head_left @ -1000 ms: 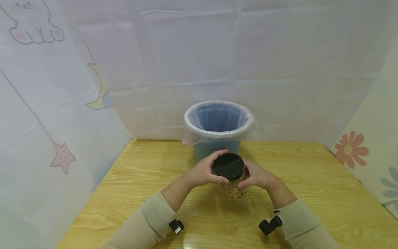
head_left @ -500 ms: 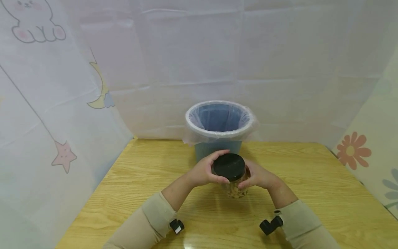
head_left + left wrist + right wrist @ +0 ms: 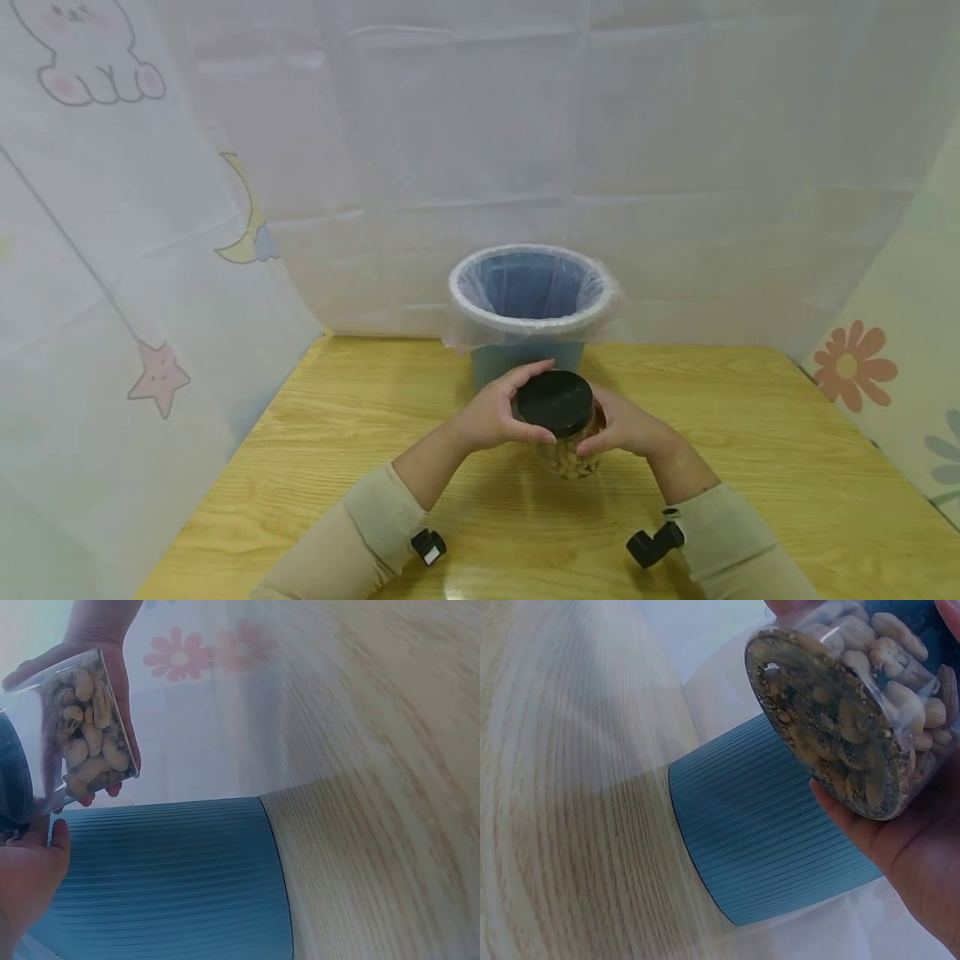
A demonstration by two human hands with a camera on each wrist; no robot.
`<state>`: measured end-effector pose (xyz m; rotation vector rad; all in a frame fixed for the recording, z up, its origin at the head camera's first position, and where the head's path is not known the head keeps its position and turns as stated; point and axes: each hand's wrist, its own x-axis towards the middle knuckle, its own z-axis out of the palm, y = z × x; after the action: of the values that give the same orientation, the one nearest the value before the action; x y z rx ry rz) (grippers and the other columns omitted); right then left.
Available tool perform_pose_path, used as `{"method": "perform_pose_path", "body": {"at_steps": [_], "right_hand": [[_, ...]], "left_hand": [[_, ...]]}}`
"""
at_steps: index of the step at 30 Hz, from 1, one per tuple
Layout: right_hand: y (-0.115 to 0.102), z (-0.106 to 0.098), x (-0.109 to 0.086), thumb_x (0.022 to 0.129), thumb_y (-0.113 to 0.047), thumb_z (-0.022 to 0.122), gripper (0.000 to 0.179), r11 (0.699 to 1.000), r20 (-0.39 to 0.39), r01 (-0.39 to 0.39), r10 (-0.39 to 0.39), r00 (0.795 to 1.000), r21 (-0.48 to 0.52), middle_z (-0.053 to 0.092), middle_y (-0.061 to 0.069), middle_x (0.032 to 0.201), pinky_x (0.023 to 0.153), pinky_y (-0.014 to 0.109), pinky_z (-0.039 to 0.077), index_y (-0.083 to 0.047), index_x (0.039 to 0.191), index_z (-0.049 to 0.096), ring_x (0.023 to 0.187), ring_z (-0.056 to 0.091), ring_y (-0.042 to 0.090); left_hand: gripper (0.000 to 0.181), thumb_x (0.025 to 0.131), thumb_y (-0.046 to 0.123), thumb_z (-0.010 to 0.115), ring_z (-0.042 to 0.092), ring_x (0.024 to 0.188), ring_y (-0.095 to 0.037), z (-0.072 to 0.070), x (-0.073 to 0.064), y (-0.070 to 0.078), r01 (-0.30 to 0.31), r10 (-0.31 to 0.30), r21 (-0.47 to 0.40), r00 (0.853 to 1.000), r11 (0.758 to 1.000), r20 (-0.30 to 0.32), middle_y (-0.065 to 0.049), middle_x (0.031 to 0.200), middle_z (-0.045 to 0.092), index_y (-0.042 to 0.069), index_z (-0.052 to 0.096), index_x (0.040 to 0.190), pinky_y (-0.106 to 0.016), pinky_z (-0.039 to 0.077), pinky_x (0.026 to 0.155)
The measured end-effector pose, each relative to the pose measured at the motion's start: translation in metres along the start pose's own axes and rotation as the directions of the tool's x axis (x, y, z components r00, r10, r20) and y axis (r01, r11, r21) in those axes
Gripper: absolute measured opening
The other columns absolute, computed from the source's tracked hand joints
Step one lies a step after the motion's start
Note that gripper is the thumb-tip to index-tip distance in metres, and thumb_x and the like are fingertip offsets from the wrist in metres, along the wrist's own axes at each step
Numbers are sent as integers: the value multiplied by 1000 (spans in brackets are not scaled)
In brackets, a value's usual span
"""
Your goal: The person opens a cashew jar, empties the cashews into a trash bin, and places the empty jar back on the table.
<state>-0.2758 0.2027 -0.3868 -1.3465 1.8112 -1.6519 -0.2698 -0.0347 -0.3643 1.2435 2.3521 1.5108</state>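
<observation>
A clear jar (image 3: 567,461) with a black lid (image 3: 555,402) is held above the table, partly filled with pale nuts that look like peanuts (image 3: 93,739). My left hand (image 3: 495,414) grips around the lid, thumb at the near side and fingers at the far side. On the jar's body, my right hand (image 3: 626,427) holds from the right, thumb in front. The right wrist view shows the jar's round bottom (image 3: 829,724), with dark crumbs among the nuts. The lid is on the jar; whether it is loose cannot be told.
Behind the jar a blue ribbed trash bin (image 3: 525,354) stands on the wooden table (image 3: 360,400), with a white rim and a clear bag liner (image 3: 468,329) folded over it. Printed cloth (image 3: 465,125) hangs behind and at both sides of the table.
Both hands keep their hold on the jar and lid with hardly any movement. The head view has shifted slightly, so the whole scene sits a little farther right.
</observation>
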Motion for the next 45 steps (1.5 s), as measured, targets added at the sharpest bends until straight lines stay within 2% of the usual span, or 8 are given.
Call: {"method": "perform_pose_path", "body": {"at_steps": [8,15,20,24,27,34,42,45], "right_hand": [[3,-1,1,80,-4,68,77,998,27,58,-58,998,9,40,12,137,96,31,40,5,140,20,120,45,22],[2,0,1,77,-4,71,77,1000,-23,19,-19,1000,-6,42,11,134,96,31,40,4,139,24,118,47,22],[3,0,0,78,-4,70,77,999,-12,31,-31,999,-12,41,13,135,95,32,41,3,139,24,118,46,23],[4,-2,0,79,-7,70,79,999,-9,33,-33,999,-22,39,13,137,96,31,41,2,141,22,120,45,22],[3,-2,0,78,-8,71,79,999,-17,27,-27,999,-40,38,13,137,96,31,40,1,141,23,120,45,22],[5,0,1,78,-9,71,78,998,-17,48,-49,999,-49,39,15,136,97,31,40,2,140,25,119,46,23],[8,1,-1,78,-8,71,76,996,-8,70,-71,997,-58,42,15,133,97,31,40,4,138,26,117,47,23],[8,1,-2,78,-8,71,77,997,-15,55,-56,998,-54,42,15,133,97,31,39,3,139,26,118,47,22]], "left_hand": [[90,69,11,80,35,129,-16,1,1,1,14,-14,26,1000,1000,-11,-1,144,34,14,29,144,-33,30,105],[90,69,15,81,35,127,-9,2,1,0,-1,1,21,1000,1000,-15,-1,143,35,18,30,144,-29,31,104],[89,70,18,80,35,127,-11,3,1,-3,-15,15,12,1000,1000,-13,-3,144,35,18,30,144,-30,31,104],[87,72,13,79,35,128,-17,-1,-2,19,10,-10,13,1000,1000,1,-7,144,34,15,30,143,-31,31,104],[84,73,8,77,36,128,-21,-3,-5,35,27,-27,-2,1000,1000,4,-12,143,34,8,30,143,-30,34,102],[85,71,4,77,38,127,-19,-1,-6,35,37,-37,-49,999,998,-9,-12,143,35,5,30,142,-24,38,97],[83,71,7,78,40,125,-22,-2,-8,35,32,-32,-8,999,999,-2,-11,141,38,8,33,141,-28,37,99],[82,71,8,78,41,124,-21,-2,-8,33,21,-21,-5,1000,1000,4,-12,139,39,7,34,141,-27,37,98]]}}
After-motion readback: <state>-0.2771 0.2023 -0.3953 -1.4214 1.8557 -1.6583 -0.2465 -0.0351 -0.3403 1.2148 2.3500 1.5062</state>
